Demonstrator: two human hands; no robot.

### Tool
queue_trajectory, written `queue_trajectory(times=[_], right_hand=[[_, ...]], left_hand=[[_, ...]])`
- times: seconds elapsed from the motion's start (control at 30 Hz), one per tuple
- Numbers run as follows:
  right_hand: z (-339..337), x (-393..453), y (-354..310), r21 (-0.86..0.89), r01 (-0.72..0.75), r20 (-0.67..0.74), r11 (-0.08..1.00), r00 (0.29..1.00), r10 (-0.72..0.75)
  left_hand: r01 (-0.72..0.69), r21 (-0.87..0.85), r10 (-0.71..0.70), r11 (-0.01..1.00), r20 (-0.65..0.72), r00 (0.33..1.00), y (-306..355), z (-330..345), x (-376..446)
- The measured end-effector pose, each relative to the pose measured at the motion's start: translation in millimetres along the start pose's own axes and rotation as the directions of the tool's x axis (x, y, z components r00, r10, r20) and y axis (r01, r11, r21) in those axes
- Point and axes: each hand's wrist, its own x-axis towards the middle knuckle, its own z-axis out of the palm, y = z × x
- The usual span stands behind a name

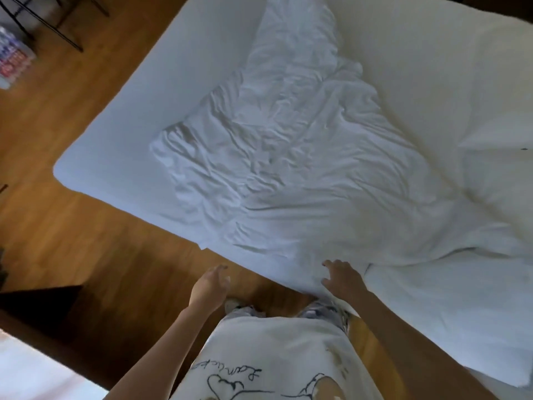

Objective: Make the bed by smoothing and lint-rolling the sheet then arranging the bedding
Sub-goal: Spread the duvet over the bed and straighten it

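Note:
A white bed (pixel 121 116) with a fitted sheet fills the upper and right part of the view. A crumpled white duvet (pixel 288 157) lies spread across its middle, reaching the near edge. My right hand (pixel 343 280) rests on the duvet's near edge, fingers spread and relaxed. My left hand (pixel 210 287) hovers over the wooden floor just short of the bed's edge, fingers loosely extended and holding nothing. A white pillow (pixel 501 157) lies at the right end of the bed. No lint roller is visible.
Wooden floor (pixel 72 226) surrounds the bed on the left and near side. Black metal chair legs (pixel 57 27) stand at the top left beside a pack of bottles (pixel 14 59). A dark piece of furniture (pixel 37 301) sits at the lower left.

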Motion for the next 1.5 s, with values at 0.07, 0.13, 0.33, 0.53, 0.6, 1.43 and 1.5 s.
queue_trajectory(times=[0.07,0.13,0.33,0.53,0.6,1.43,1.5], right_hand=[[9,0,-29,-0.033,0.032,-0.030,0.999,0.999,-0.033],[12,9,-48,-0.111,0.063,-0.078,0.992,0.994,-0.072],[15,90,-65,-0.332,0.089,-0.171,0.939,0.973,-0.153],[20,216,-20,-0.401,0.030,-0.210,0.916,0.970,-0.124],[30,246,2,-0.388,-0.010,-0.180,0.922,0.982,-0.065],[-482,129,373,0.081,-0.250,-0.933,0.965,0.321,0.161],[-503,114,391,0.203,-0.285,-0.923,0.937,0.264,0.280]], left_hand=[[-0.009,0.019,0.009,1.000,-0.009,1.000,-13,-20,12],[-0.014,0.032,0.014,0.999,-0.013,1.000,-18,-32,30],[-0.005,0.097,0.003,0.995,0.026,1.000,-2,-30,104],[-0.008,0.060,0.007,0.998,0.017,1.000,16,30,224],[0.064,-0.041,-0.061,0.997,0.072,0.996,22,55,264],[-0.667,-0.295,0.699,0.685,0.005,0.716,714,-5,205],[-0.650,-0.364,0.742,0.667,0.241,0.626,753,1,193]])
